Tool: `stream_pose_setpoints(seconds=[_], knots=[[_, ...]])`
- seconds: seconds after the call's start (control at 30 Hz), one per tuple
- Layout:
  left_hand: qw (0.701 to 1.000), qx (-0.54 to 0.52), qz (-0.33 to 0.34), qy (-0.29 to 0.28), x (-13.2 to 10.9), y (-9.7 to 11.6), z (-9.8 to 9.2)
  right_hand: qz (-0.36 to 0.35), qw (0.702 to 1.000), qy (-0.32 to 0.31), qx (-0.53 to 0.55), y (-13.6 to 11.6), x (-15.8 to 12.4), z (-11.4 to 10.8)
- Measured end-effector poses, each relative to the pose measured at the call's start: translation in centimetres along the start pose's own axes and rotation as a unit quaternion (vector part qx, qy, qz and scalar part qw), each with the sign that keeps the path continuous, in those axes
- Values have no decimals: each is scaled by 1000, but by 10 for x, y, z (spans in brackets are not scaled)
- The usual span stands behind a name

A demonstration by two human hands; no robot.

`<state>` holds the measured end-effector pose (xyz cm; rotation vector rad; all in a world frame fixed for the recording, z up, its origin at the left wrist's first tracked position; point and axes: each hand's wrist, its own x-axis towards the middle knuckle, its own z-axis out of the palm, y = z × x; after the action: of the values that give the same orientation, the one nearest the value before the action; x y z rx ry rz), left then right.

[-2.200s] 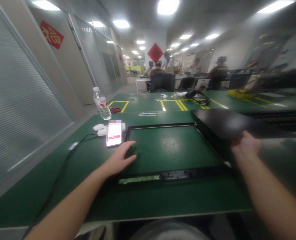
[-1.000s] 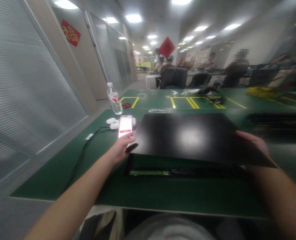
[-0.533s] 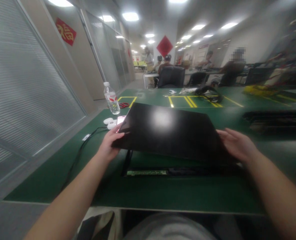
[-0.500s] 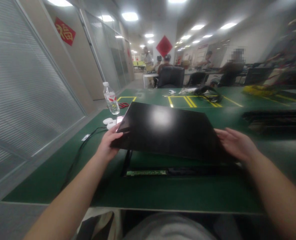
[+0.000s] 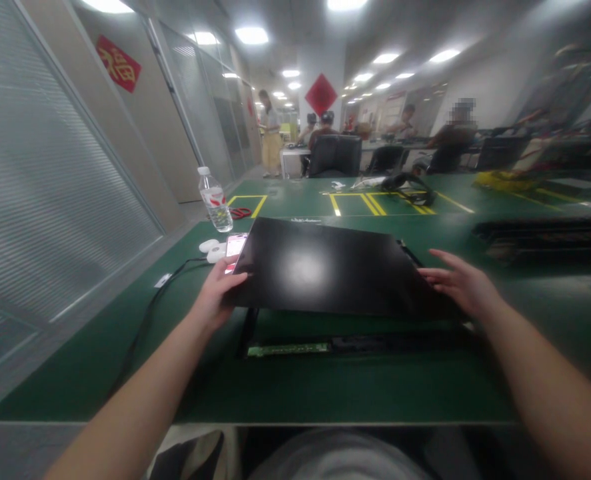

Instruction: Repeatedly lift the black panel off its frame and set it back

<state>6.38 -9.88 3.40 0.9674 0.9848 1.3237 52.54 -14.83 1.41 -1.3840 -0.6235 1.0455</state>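
Black panel (image 5: 325,267) over the dark frame (image 5: 355,345) on the tabletop (image 5: 185,393), glossy face up, long axis left-right. Left hand (image 5: 218,293) pinches its left edge; right hand (image 5: 462,283), fingers spread loosely, at right edge, contact unclear.

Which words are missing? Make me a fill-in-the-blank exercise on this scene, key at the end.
The left hand grips the black panel by its ____ edge.
The right hand is beside the black panel's ____ edge.
The scissors near the bottle have handles coloured ____.
The tape lines on the tabletop are coloured ____.
Missing words: left; right; red; yellow.
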Motion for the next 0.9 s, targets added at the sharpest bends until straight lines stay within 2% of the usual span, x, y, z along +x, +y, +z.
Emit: stream_pose_setpoints(seconds=[0.3,0.53,0.9], knots=[[998,45,-25,-42,2,-8,-5,-41,996,26,-71,3,3,-5],[996,66,-36,-50,0,-7,-1,-55,990,42,-120,7,7,-6],[994,70,-62,-59,-3,-12,1,-66,980,100,-159,9,7,-7]])
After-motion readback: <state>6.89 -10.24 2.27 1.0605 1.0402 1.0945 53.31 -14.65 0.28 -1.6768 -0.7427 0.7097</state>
